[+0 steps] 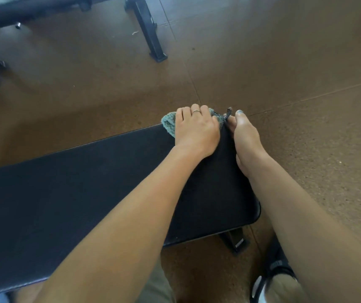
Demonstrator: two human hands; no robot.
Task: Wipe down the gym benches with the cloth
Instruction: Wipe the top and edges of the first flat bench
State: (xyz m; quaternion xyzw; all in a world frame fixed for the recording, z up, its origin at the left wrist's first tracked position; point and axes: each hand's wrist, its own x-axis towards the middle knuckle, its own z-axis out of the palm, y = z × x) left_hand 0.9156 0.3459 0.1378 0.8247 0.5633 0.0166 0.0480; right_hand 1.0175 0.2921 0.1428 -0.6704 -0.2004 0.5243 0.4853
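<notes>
Head view: the teal knitted cloth (168, 123) is pressed down by the left hand (193, 130), whose fingers are laid flat and slightly spread over it, at the far end corner of the black padded vinyl bench (100, 178). A dark grey corner of the same cloth is pinched between the thumb and fingers of the right hand (244, 136), just beside the left hand at the bench's far edge. Most of the cloth is hidden under the left palm; only a teal fold to the left and the pinched tip are seen.

The cloth is judged soft, light and limp, likely to bunch when pushed; it would best be held flat under a spread palm, with a loose corner kept taut. The bench pad is judged smooth, firm and heavy enough not to shift.

Beyond the bench, a brown speckled rubber floor (284, 62) is seen, and black metal frame legs (147, 29) farther off.
</notes>
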